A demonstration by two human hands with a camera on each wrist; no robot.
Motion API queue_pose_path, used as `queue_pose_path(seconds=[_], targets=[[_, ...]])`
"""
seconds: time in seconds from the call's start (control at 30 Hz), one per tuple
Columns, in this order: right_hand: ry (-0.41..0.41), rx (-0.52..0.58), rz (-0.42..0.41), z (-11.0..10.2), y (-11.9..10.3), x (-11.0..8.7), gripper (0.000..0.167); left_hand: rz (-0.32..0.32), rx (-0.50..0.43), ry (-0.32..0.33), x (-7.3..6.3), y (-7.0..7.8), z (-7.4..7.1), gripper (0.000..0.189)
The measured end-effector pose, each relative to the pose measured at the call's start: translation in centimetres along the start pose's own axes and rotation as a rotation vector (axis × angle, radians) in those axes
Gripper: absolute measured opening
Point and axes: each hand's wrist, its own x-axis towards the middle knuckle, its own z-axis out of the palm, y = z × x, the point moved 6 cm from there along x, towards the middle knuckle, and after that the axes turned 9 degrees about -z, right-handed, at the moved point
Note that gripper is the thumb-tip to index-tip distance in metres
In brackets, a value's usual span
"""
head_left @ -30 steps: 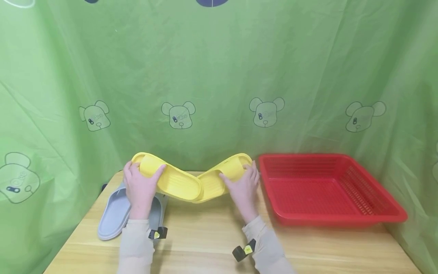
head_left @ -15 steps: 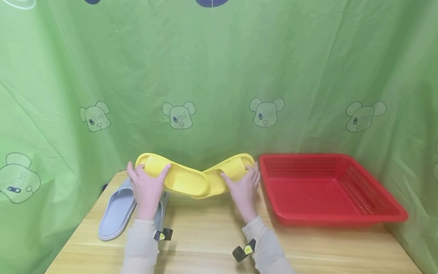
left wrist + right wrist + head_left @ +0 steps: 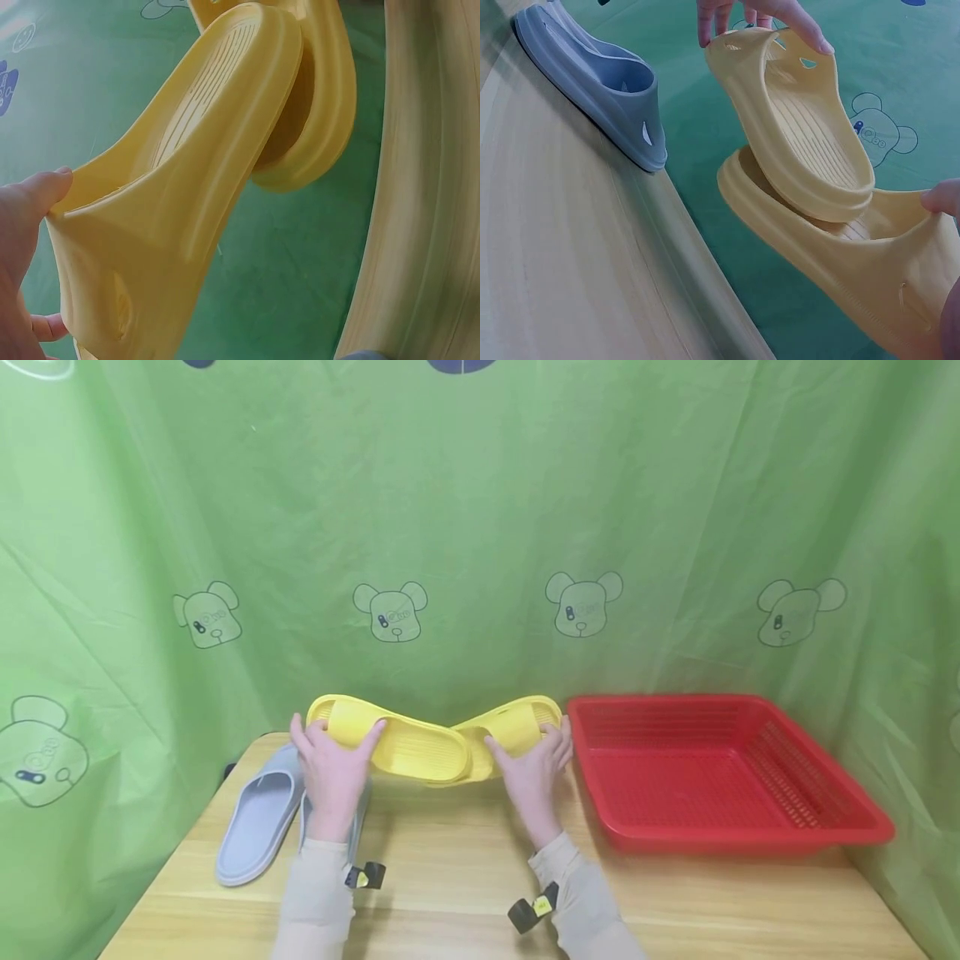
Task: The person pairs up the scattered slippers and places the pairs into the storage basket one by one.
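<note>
My left hand (image 3: 335,774) grips one yellow slipper (image 3: 420,750) by its strap, thumb at the strap's opening. A second yellow slipper (image 3: 510,728) is held the same way by my right hand (image 3: 534,781). Both slippers are up off the table, soles down and toes pointing outward. The left slipper's heel lies over the heel part of the right one, as the right wrist view shows with the upper slipper (image 3: 810,135) overlapping the lower slipper (image 3: 832,262). In the left wrist view my thumb (image 3: 46,187) presses the strap's edge.
A pair of grey-blue slippers (image 3: 257,827) stands on the wooden table (image 3: 442,893) at the left, one partly hidden behind my left hand and forearm. To the right is a red plastic basket (image 3: 735,839) with perforated sides. A green curtain (image 3: 480,527) hangs behind the table.
My left hand has moved right with its yellow slipper, so the two slippers overlap more. My right hand has stayed almost in place.
</note>
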Motion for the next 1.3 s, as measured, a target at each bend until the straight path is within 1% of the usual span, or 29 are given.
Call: queue_pose_path(seconds=[0.17, 0.33, 0.53, 0.7, 0.83, 0.97, 1.1, 1.3], targets=[[0.025, 0.010, -0.002, 0.0, -0.1, -0.1, 0.086, -0.012, -0.019, -0.025, -0.3, 0.1, 0.4, 0.100], [0.039, 0.017, 0.012, 0.2, 0.2, -0.2, 0.085, -0.022, -0.027, -0.029, -0.5, 0.2, 0.7, 0.099], [0.034, 0.027, 0.047, 0.4, 0.5, -0.4, 0.086, -0.001, -0.054, -0.028, -0.7, 0.4, 1.1, 0.098], [0.020, 0.034, 0.065, 0.4, 0.5, -0.6, 0.087, 0.009, -0.068, -0.052, -0.9, 0.4, 1.7, 0.098], [0.024, 0.036, 0.066, 0.5, 0.5, -0.7, 0.086, 0.017, -0.069, -0.060, -1.2, 0.6, 1.9, 0.098], [0.034, 0.027, 0.061, 0.5, 0.5, -0.7, 0.087, 0.034, -0.078, -0.049, -1.4, 0.6, 2.0, 0.097], [0.042, 0.027, 0.052, 0.5, 0.5, -0.7, 0.087, 0.057, -0.112, -0.026, -1.5, 0.7, 1.9, 0.095], [0.038, 0.031, 0.060, 0.6, 0.7, -0.6, 0.087, 0.125, -0.159, 0.022, -1.8, 1.3, 1.8, 0.092]])
